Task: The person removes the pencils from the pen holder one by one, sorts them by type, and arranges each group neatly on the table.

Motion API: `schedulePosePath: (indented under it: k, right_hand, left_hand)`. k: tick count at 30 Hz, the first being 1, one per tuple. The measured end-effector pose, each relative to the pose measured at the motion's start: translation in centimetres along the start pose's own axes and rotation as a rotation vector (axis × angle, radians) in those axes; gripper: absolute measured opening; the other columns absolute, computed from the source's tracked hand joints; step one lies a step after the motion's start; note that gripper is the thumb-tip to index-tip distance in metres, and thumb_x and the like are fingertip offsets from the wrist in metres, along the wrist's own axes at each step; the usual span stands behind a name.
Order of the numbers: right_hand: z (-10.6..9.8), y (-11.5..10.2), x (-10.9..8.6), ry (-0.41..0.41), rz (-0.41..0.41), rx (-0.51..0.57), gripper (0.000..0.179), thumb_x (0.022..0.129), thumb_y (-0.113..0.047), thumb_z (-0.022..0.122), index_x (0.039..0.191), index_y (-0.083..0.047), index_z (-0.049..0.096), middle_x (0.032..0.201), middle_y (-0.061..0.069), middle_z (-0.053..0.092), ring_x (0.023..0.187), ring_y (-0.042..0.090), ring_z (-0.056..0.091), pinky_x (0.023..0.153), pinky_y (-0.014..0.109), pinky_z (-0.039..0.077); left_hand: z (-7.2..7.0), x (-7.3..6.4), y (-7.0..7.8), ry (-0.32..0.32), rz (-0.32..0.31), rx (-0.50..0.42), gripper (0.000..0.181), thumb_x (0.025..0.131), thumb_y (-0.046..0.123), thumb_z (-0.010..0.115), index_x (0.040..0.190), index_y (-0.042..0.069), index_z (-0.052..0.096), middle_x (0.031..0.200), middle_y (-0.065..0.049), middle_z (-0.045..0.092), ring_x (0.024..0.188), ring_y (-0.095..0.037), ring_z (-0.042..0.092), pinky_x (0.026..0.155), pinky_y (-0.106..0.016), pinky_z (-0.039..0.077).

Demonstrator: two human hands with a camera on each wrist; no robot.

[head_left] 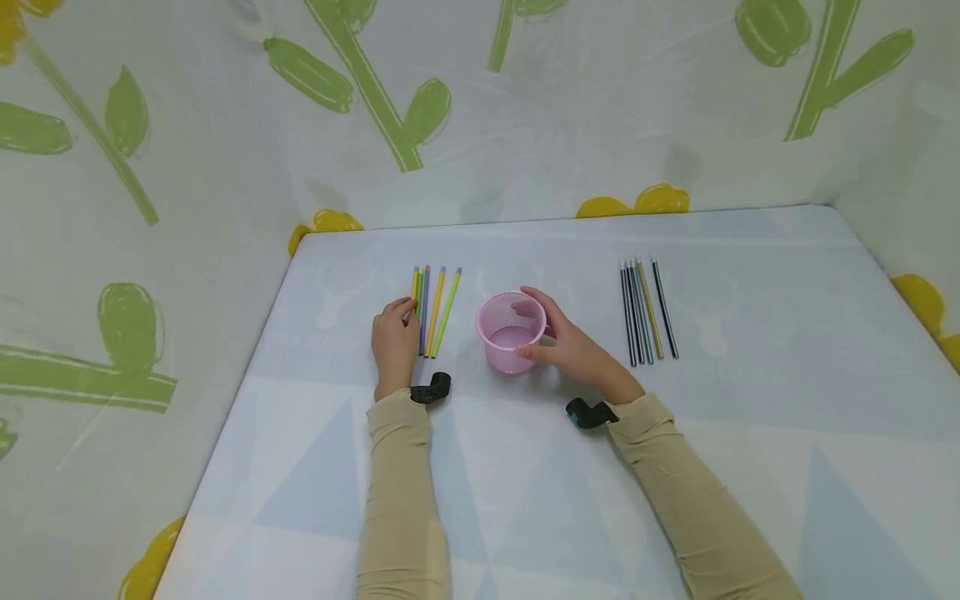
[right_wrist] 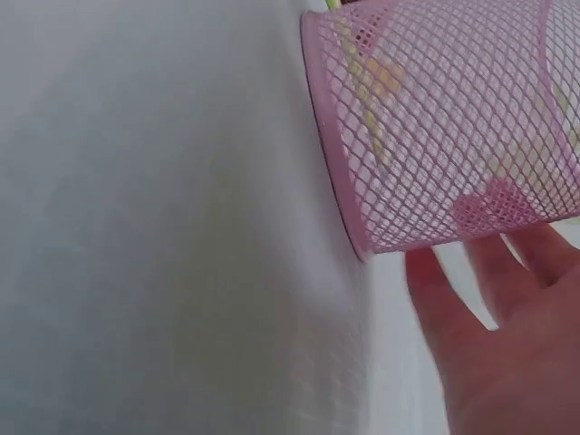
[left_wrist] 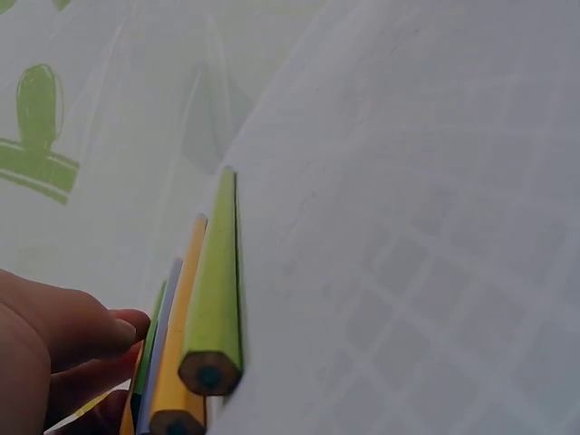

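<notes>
My left hand (head_left: 395, 342) bends over the leftmost of several colored pencils, its thumb and fingertips pinching a yellow pencil (head_left: 415, 283). Right beside those fingertips lies a green pencil (left_wrist: 149, 353). Further right come a purple pencil (head_left: 424, 308), an orange pencil (left_wrist: 181, 362) and a lime green pencil (left_wrist: 214, 299). A pink mesh pencil cup (head_left: 510, 354) stands upright with its mouth up, and no pencils show inside it. From the right, my right hand (head_left: 566, 342) grips this cup, thumb on the near side and fingers round the far side.
Right of the cup lies a second group of pencils (head_left: 643, 312), mostly dark, with one gold pencil (head_left: 649, 308) among them. They sit on a pale patterned table (head_left: 510, 483). Printed curtains (head_left: 495, 125) hang behind it and at its left.
</notes>
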State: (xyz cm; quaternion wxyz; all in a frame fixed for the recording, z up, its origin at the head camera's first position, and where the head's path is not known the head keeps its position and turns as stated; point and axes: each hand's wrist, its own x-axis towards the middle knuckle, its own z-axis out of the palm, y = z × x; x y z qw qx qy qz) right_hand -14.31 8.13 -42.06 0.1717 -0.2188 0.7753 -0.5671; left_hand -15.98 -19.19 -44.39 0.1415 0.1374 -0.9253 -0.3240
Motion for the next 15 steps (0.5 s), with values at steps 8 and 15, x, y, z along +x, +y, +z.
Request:
schedulePosePath:
  k: [8, 15]
  right_hand:
    - [-1.5, -0.5, 0.4, 0.010, -0.085, 0.014, 0.077, 0.087, -0.029, 0.055, 0.143, -0.029, 0.002, 0.146, 0.003, 0.016, 0.131, 0.026, 0.020, 0.103, 0.047, 0.019]
    - [-5.8, -1.2, -2.1, 0.200, -0.029, -0.290, 0.059, 0.093, -0.040, 0.040, 0.143, -0.024, 0.014, 0.148, -0.001, 0.013, 0.134, 0.017, 0.009, 0.105, 0.049, 0.011]
  left_hand:
    - [0.1, 0.3, 0.1, -0.007, -0.007, -0.024, 0.026, 0.089, 0.020, 0.050, 0.110, 0.013, 0.064, 0.119, -0.003, 0.055, 0.086, -0.022, 0.048, 0.073, -0.033, 0.039]
    - [-0.6, -0.2, -0.3, -0.069, -0.060, -0.068, 0.034, 0.091, 0.029, 0.046, 0.121, 0.017, 0.056, 0.119, -0.004, 0.052, 0.086, -0.021, 0.049, 0.073, -0.034, 0.040]
